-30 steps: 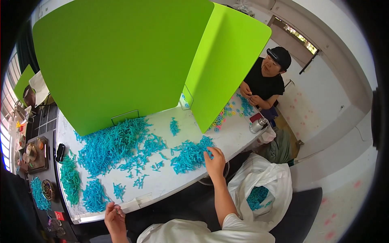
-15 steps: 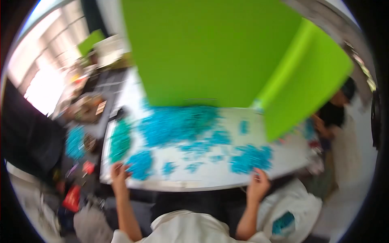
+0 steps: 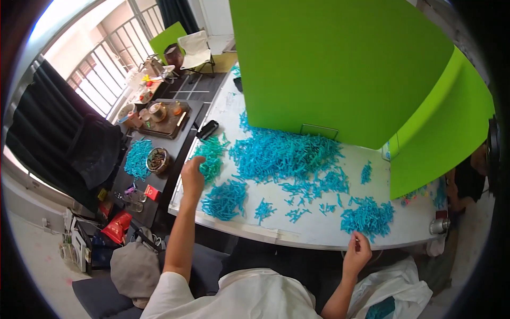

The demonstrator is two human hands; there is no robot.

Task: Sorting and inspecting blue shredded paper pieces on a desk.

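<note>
The person stands at the near edge of a white table strewn with small blue plastic pieces. The left hand reaches out over the table's left end, fingers curled down onto a teal-blue heap; whether it has closed on any pieces I cannot tell. Just right of it, nearer the edge, lies 1 blue pile. The right hand hovers at the near edge, thumb and fingers pinched close together, seemingly on 1 small blue piece, though it is too small to be sure. Just beyond that hand sits another blue pile. The biggest heap spreads at the table's middle, against 2 upright green boards standing at the far side. That makes 4 clear heaps, with scattered pieces between them. A white bag holding more blue pieces hangs near the person's right. At the far right, another person sits partly behind the smaller board. Left of the table, a dark low table carries 1 tray and 1 more blue heap.
</note>
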